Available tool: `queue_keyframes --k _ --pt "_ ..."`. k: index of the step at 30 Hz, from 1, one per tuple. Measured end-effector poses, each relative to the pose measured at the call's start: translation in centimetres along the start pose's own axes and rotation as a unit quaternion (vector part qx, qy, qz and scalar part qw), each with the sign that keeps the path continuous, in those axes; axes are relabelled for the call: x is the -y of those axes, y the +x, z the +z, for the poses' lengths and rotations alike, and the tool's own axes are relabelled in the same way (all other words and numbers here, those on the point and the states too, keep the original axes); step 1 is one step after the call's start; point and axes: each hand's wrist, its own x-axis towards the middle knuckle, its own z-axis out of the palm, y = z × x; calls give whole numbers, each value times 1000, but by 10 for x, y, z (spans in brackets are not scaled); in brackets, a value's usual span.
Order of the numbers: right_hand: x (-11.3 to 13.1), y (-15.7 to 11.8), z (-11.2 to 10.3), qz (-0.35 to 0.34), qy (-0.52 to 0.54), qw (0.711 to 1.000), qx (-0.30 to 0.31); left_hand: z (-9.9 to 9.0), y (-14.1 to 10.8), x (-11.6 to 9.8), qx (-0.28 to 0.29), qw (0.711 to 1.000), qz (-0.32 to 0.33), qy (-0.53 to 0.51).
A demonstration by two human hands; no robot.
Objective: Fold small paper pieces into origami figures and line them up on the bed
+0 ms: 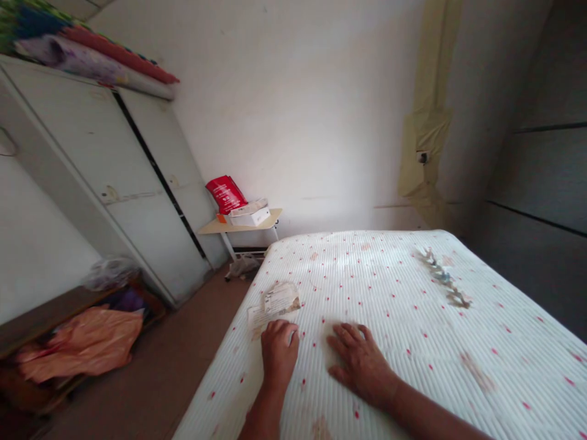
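My left hand (279,349) rests on the bed's near left part, fingers loosely bent downward and nothing visible between them. Just beyond its fingers lie torn pieces of printed paper (280,297), overlapping and creased; whether the hand touches the lower piece I cannot tell. My right hand (360,362) lies palm down on the white ribbed bed cover (348,293) with red dots, fingers spread and slightly blurred. Farther right on the cover is a twisted row of small grey-brown and bluish bits (443,276), whose kind I cannot make out.
Beyond the bed's far left corner, a small table (211,227) holds a red bag (227,194) and a white box (250,215). A pale cabinet (137,153) with rolled mats (101,61) on top stands left. Orange cloth or plastic (87,342) lies on a low bench.
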Motion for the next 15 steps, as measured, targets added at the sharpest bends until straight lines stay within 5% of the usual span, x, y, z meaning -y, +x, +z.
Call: queue_keyframes --k 7,15 --pt "-6 -3 6 -29 -15 999 -37 -12 0 36 -76 993 -72 57" --pt "-13 -3 10 -40 -22 999 -28 -5 18 33 -22 994 -13 111"
